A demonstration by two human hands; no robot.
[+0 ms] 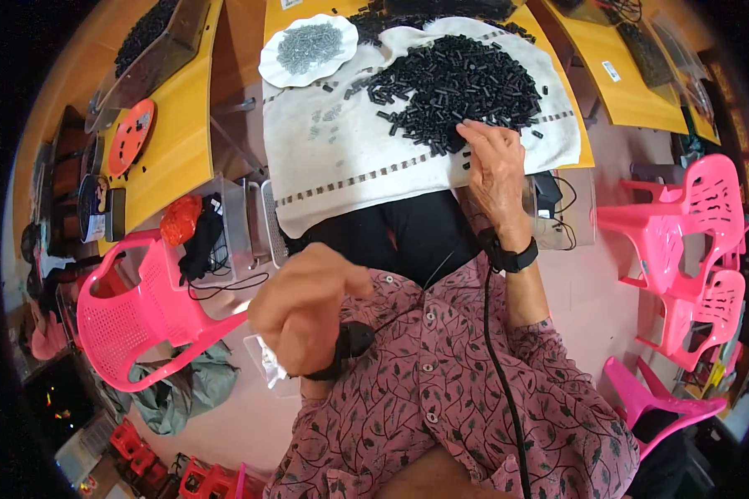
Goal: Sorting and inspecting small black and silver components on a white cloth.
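Observation:
A large heap of short black tube-like pieces (466,79) lies on a white cloth (308,170) with dashed dark stripes. At the heap's near right edge, my right hand (497,170) rests with its fingers bent together, fingertips against the black pieces. What they pinch, if anything, is hidden. My left hand (308,303) is raised off the table, close to the camera, with its fingers curled in and somewhat blurred. Anything inside it cannot be made out. On the cloth's far left stands a white scalloped plate (268,68) holding small clear pieces (310,47). A few more clear pieces (324,123) lie loose on the cloth.
Pink plastic chairs stand left (112,320) and right (707,208). A yellow table (171,141) at left carries an orange plate (131,137) with black pieces. Clear bins (154,58) hold more. A black cable (501,358) hangs down my shirt front.

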